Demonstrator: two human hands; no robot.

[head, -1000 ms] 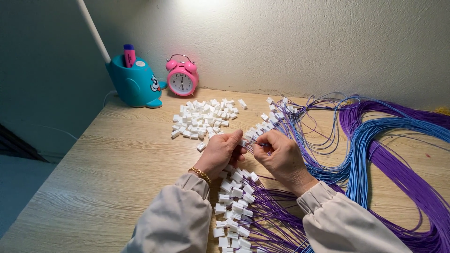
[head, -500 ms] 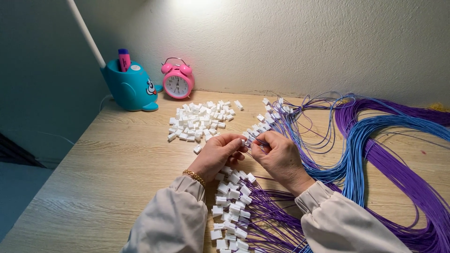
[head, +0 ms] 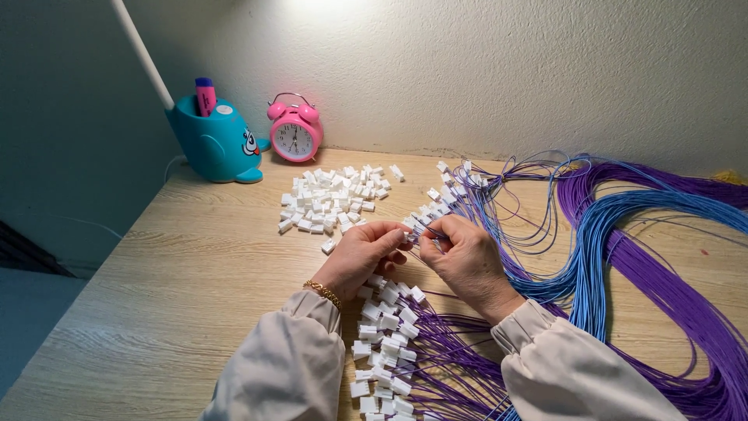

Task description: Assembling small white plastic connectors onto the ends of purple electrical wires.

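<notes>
White plastic connector [head: 411, 234] is sitting pinched between my two hands, above the middle of the wooden table [head: 179, 304]. I am watching the left hand [head: 360, 256] closing its fingertips on the connector, while the right hand [head: 466, 261] is closing on a thin purple wire [head: 433, 231] at it. A heap of loose connectors [head: 333, 199] is lying just behind the hands. Blue and purple wire bundles [head: 600, 249] are looping off right. A pink alarm clock [head: 294, 133] is standing by the wall.
</notes>
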